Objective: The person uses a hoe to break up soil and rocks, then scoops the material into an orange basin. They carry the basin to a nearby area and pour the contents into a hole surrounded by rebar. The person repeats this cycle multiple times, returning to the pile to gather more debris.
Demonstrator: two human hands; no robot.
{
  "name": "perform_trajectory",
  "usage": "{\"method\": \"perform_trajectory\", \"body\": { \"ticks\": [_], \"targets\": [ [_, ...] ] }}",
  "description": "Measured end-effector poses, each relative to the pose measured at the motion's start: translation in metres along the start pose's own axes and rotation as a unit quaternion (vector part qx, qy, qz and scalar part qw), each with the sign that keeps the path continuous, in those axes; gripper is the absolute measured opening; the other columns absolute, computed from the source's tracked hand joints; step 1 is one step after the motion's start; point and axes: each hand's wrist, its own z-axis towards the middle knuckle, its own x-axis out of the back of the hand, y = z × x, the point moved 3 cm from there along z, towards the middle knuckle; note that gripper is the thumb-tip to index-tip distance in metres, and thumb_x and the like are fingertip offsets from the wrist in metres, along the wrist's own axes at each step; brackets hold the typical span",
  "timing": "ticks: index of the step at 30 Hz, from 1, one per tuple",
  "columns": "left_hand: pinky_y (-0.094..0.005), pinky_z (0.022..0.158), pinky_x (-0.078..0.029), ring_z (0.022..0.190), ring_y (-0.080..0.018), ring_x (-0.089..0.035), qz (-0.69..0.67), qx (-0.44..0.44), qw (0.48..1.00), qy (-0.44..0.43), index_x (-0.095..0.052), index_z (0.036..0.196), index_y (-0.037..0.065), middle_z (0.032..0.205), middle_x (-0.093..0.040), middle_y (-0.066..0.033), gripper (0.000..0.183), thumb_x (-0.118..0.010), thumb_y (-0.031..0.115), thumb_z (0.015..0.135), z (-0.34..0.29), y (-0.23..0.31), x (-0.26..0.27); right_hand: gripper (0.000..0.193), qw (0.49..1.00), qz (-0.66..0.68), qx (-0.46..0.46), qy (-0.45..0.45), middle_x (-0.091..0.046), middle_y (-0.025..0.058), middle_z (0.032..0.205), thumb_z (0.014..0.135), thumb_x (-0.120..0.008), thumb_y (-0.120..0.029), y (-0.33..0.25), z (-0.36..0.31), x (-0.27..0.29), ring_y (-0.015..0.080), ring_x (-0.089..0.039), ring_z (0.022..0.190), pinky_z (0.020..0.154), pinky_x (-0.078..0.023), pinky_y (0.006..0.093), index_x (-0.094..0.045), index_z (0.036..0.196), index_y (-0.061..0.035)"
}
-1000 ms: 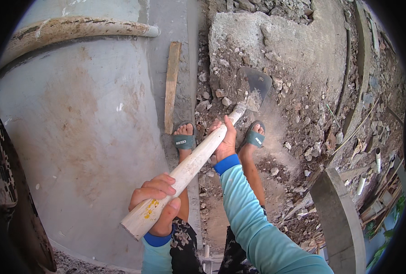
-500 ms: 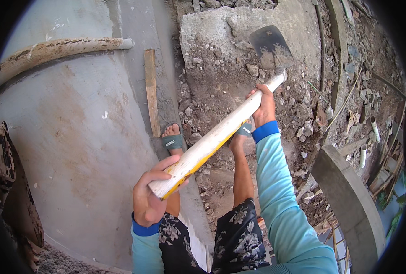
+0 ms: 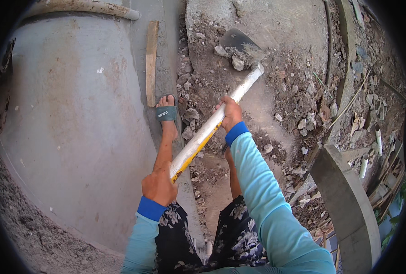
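I hold a shovel with a thick white-and-yellow handle slanting from lower left to upper right. My left hand is closed round the near end of the handle. Farther up, my right hand grips the shaft with wrapped fingers. The dark blade lies at the far end among broken rubble, with soil on it near the neck. Two grey stones sit along the blade's left edge; whether they rest on it or beside it I cannot tell.
A smooth grey concrete slab spans the left, with a pipe across its far end. A wooden plank lies along its edge, beyond my sandalled foot. A curved concrete piece stands at right, near short white pipes.
The blade has swung left and down into the rubble. My right hand has shifted left and nearer. My left hand, loosely spread on the handle's end before, is now wrapped round it.
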Motion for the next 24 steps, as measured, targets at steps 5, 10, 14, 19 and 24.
{"method": "perform_trajectory", "body": {
  "ticks": [5, 10, 14, 19, 24],
  "targets": [
    [-0.0485, 0.061, -0.052, 0.066, -0.0381, -0.066, 0.023, 0.081, 0.996, 0.008, -0.06, 0.098, 0.006, 0.074, -0.067, -0.0173, 0.036, -0.075, 0.023, 0.07, -0.121, -0.029, -0.046, 0.03, 0.995, -0.055, -0.082, 0.03, -0.053, 0.013, 0.069, 0.079, -0.064, -0.006, 0.121, -0.07, 0.055, 0.0268, -0.058, 0.053, 0.043, -0.051, 0.0444, -0.045, 0.101, 0.0023],
    [-0.0475, 0.06, -0.052, 0.067, -0.0373, -0.066, 0.014, 0.076, 0.997, -0.008, -0.061, 0.097, 0.008, 0.072, -0.067, -0.0167, 0.034, -0.075, 0.023, 0.07, -0.178, 0.0, -0.048, 0.016, 0.992, -0.079, -0.103, -0.004, -0.051, 0.0103, 0.069, 0.083, -0.06, -0.008, 0.152, -0.089, 0.126, 0.0234, -0.055, 0.054, 0.047, -0.051, 0.0416, -0.049, 0.093, -0.0021],
    [-0.0477, 0.06, -0.051, 0.068, -0.038, -0.066, -0.068, 0.052, 0.996, 0.032, -0.061, 0.096, 0.009, 0.073, -0.067, -0.0167, 0.03, -0.073, 0.022, 0.071, -0.18, -0.004, -0.107, 0.022, 0.996, -0.047, -0.07, -0.031, -0.05, 0.0086, 0.071, 0.081, -0.061, -0.005, 0.111, -0.091, 0.157, 0.0218, -0.055, 0.056, 0.047, -0.052, 0.0404, -0.044, 0.095, -0.0045],
    [-0.0484, 0.061, -0.051, 0.071, -0.038, -0.066, -0.144, 0.029, 0.988, 0.055, -0.061, 0.098, 0.011, 0.079, -0.068, -0.0171, 0.03, -0.072, 0.021, 0.073, -0.129, 0.011, -0.185, 0.014, 0.993, -0.103, 0.041, -0.047, -0.052, 0.0082, 0.068, 0.081, -0.058, -0.007, 0.045, -0.027, 0.178, 0.0207, -0.055, 0.055, 0.048, -0.051, 0.0391, -0.048, 0.089, -0.003],
    [-0.0489, 0.065, -0.052, 0.073, -0.0378, -0.067, -0.145, 0.018, 0.987, 0.064, -0.061, 0.108, 0.011, 0.079, -0.068, -0.0175, 0.039, -0.072, 0.023, 0.073, -0.122, -0.004, -0.204, 0.013, 0.987, -0.157, 0.038, 0.003, -0.052, 0.0085, 0.068, 0.083, -0.058, -0.009, 0.065, -0.007, 0.171, 0.0212, -0.055, 0.055, 0.049, -0.051, 0.0395, -0.049, 0.089, -0.0023]
  ]
}}
